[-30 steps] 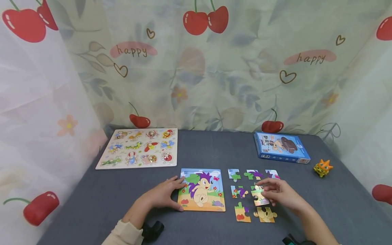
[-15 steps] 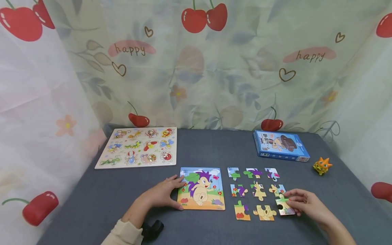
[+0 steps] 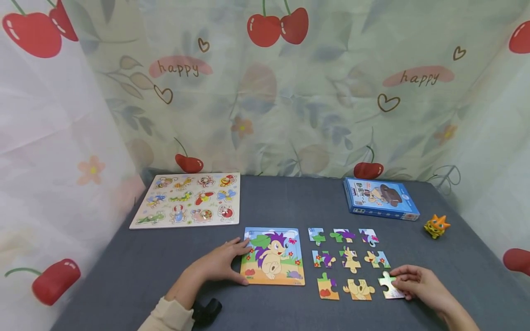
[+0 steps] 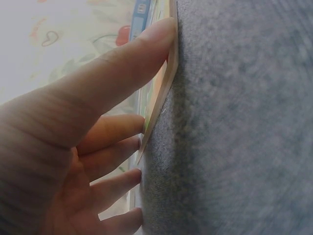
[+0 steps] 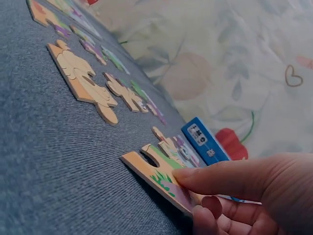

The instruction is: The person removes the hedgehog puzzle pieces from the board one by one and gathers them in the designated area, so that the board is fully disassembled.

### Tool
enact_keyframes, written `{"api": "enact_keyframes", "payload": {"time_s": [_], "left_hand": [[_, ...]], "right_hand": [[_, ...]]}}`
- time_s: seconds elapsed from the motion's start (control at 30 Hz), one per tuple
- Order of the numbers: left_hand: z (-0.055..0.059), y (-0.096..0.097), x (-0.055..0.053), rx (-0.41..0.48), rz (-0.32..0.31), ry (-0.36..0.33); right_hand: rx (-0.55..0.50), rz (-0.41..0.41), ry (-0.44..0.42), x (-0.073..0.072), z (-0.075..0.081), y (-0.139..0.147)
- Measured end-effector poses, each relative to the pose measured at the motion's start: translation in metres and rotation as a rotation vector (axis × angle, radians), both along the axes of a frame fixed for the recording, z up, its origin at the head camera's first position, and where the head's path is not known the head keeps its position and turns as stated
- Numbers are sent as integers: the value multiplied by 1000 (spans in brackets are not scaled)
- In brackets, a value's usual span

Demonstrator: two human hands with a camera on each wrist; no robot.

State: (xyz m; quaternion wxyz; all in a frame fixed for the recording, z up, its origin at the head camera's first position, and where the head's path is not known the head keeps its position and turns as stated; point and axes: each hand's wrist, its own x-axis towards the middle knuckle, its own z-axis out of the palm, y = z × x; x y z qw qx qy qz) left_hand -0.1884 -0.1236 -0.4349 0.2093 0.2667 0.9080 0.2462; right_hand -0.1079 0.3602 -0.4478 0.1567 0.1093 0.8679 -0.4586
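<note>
My left hand (image 3: 221,261) rests at the left side of a square hedgehog puzzle board (image 3: 285,279). In the left wrist view its thumb (image 4: 146,44) lies on the board's edge, with the other fingers spread loosely along the side. On the right, my right hand (image 3: 422,286) pinches a corner jigsaw piece (image 3: 388,286) between thumb and fingers, at the lower right of the laid-out pieces. In the right wrist view this piece (image 5: 159,174) shows orange, green grass and purple, low over the cloth and slightly tilted. A hedgehog-belly piece (image 3: 359,290) lies to its left.
Several other jigsaw pieces (image 3: 351,259) lie in spaced rows right of the board. A wooden insect puzzle (image 3: 203,221) lies at the back left. A blue box (image 3: 381,198) sits at the back right, near a small orange-and-yellow toy figure (image 3: 436,226).
My right hand has carried the corner piece rightward and toward me from over the middle piece to the lower right of the rows. My left hand has stayed at the board.
</note>
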Motion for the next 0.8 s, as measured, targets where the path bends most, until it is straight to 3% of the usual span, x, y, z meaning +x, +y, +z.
{"api": "enact_keyframes", "payload": {"time_s": [0.8], "left_hand": [[-1,1,-1,-8,12,6]], "right_hand": [[87,-14,46,-1,0,-1]]}}
